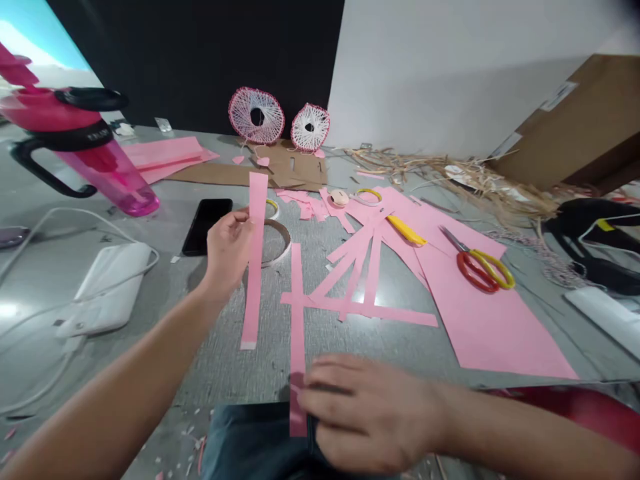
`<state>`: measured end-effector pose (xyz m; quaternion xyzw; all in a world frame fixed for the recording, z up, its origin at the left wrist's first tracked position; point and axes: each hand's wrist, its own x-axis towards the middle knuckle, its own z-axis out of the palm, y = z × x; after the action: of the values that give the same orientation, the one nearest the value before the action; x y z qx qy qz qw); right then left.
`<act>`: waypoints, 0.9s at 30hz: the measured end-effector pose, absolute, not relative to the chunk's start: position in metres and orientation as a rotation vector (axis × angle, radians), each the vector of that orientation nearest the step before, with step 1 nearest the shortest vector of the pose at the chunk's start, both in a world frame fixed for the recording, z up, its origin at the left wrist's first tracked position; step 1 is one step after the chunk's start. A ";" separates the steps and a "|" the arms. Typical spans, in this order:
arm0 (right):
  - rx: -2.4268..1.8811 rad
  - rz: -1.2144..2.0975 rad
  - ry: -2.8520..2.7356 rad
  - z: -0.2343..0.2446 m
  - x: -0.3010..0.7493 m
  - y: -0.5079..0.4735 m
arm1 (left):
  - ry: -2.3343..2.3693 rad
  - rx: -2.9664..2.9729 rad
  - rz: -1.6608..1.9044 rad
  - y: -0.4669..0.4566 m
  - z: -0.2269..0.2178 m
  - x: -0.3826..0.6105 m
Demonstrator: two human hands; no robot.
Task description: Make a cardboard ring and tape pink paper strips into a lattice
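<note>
My left hand (231, 245) pinches a long pink paper strip (256, 267) near its upper part, holding it upright above the table. A whitish piece covers that strip's lower end. At the table's front edge, my right hand (365, 407) is curled with its fingertips at a second pink paper strip (297, 320), whose near end reaches past the edge. Something dark shows under the right fingers; I cannot make it out. Several loose pink strips (360, 270) lie crossed over one another in the middle. Behind the left hand are tape rolls (284, 232), partly hidden.
Scissors (485, 270) and a yellow cutter (406, 231) lie on pink sheets (490, 327) at right. A phone (207, 225), white power bank (107, 287) with cable, and pink bottle (110, 167) stand left. Two round thread-woven pieces (257, 115) lean at the back, beside dry fibres (435, 173).
</note>
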<state>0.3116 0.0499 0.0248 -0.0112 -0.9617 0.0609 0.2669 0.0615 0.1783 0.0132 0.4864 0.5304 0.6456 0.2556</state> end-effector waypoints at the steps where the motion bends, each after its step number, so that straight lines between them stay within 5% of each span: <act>1: -0.050 0.131 -2.608 0.019 0.319 0.038 | 1.438 1.323 1.754 0.179 0.013 0.061; 12: 0.022 -0.028 -2.792 -0.003 0.309 0.031 | 1.474 1.322 1.757 0.185 0.006 0.056; 19: -0.445 1.303 -2.002 0.027 0.312 0.054 | 1.444 1.359 1.743 0.182 0.008 0.058; 27: -0.516 1.340 -1.557 0.058 0.334 0.090 | 1.484 1.363 1.725 0.179 0.010 0.057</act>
<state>0.3336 0.0895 0.0580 -0.2122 -0.6409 0.5518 0.4897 0.0566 0.1793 0.0099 0.4986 0.5430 0.6309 0.2420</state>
